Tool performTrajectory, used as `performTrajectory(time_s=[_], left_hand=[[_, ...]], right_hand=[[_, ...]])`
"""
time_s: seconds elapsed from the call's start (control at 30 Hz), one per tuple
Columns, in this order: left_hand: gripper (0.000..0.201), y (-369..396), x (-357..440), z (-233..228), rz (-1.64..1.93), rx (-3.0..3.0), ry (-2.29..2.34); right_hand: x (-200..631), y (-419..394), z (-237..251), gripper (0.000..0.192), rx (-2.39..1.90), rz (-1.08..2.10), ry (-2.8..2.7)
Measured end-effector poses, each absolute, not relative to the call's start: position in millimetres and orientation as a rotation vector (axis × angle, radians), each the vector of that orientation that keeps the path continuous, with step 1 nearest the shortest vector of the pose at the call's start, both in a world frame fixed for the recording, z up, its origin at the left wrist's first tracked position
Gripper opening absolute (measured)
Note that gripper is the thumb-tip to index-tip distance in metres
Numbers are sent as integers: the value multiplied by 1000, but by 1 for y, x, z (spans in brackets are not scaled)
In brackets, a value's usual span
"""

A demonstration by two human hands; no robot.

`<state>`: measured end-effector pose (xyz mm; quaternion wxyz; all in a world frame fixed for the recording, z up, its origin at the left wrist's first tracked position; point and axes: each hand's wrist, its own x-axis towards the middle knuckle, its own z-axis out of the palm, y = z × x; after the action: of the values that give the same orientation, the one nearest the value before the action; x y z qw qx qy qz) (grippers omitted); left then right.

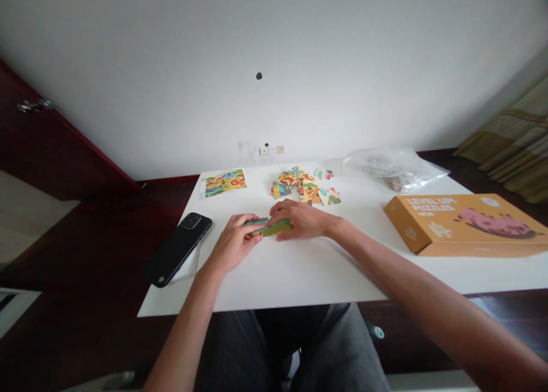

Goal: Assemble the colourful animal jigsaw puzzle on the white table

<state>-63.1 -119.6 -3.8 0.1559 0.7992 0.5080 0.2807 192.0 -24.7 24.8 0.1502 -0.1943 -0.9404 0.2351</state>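
Note:
In the middle of the white table, colourful jigsaw puzzle pieces (278, 228) lie flat between my two hands. My left hand (232, 241) grips the left part, thumb at the near edge and fingers over the far side. From the right, my right hand (303, 219) holds the green part with thumb and fingers, covering some of it. Whether the pieces are fully joined I cannot tell. Just beyond my right hand is a loose heap of puzzle pieces (291, 180). A picture card (225, 182) with animals on it lies at the back left.
A black phone (182, 246) rests at the left edge of the white table (274, 283), partly over the edge. An orange puzzle box (471, 223) lies to the right. Behind it is a clear plastic bag (394, 166) with things inside. The wall stands at the back.

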Motion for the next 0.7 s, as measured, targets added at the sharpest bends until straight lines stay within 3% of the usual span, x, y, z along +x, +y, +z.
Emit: performTrajectory(time_s=[0.2, 0.47, 0.7], left_hand=[[41, -120, -61, 1, 874, 2193, 1493], [31, -123, -56, 4, 853, 2248, 1521], [31, -122, -53, 9, 829, 2287, 1503]], right_hand=[[185, -29, 20, 25, -559, 663, -2690], [191, -23, 25, 26, -490, 707, -2668], [236, 21, 30, 28, -940, 451, -2229]])
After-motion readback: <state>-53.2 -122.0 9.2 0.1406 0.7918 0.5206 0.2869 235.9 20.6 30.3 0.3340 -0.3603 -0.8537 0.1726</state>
